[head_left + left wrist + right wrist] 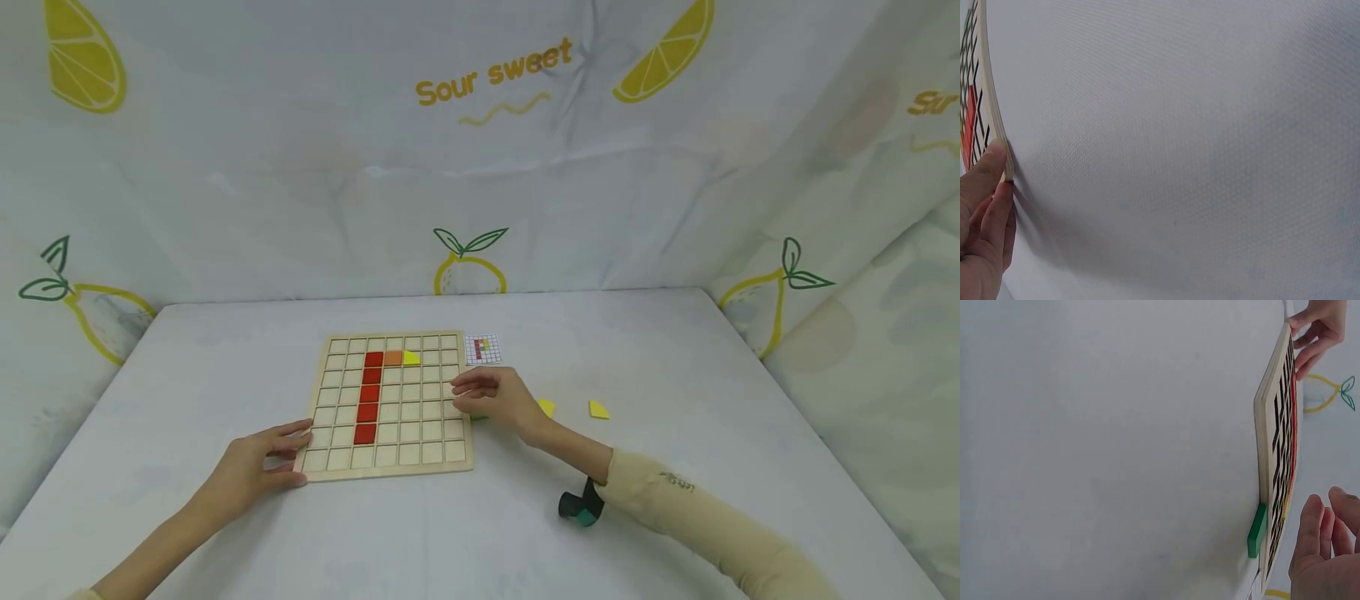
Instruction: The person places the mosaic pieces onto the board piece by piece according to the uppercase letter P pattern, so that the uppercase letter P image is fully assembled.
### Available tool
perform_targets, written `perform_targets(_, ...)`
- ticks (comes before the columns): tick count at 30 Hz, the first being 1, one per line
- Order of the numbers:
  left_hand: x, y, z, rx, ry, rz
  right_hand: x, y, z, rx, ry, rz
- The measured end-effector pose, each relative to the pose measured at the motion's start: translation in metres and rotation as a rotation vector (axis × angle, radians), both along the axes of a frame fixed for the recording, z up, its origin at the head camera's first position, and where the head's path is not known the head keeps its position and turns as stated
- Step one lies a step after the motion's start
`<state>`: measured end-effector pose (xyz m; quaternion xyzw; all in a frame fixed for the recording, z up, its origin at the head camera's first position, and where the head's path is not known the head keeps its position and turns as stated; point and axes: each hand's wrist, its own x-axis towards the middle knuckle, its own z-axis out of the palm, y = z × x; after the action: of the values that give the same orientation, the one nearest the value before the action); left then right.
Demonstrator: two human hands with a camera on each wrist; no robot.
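Note:
A wooden grid board (390, 476) lies on the white table. On it several red square tiles (368, 393) form a column, with an orange tile (393, 358) and a yellow quarter-round tile (411, 358) beside the top one. My left hand (255, 462) holds the board by its near left corner, thumb and fingers at the edge. Above the board's right edge hovers my right hand (495, 400), its fingers bent. Thumb and fingertips stand apart in the right wrist view, with nothing visible between them. A green piece (1257, 531) touches the board's side there.
A small printed pattern card (482, 349) lies by the board's far right corner. Two yellow pieces, one partly hidden (547, 407) and one in full view (598, 409), lie right of the right hand. A dark device (581, 504) sits below the right wrist. A lemon-print cloth (360, 192) hangs behind.

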<state>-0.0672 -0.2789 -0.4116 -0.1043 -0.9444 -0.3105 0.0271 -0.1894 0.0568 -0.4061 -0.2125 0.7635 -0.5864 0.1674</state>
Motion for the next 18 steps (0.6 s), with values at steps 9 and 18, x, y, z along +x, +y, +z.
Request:
perform_targets(9,0.0,-0.001,0.0,0.001,0.003,-0.008,-0.01,0.03,0.0,0.06,-0.018,-0.046)
perform_targets(18,0.0,-0.002,-0.001,-0.001,0.013,-0.015,-0.017,0.046,-0.003,0.146,-0.008,-0.04)
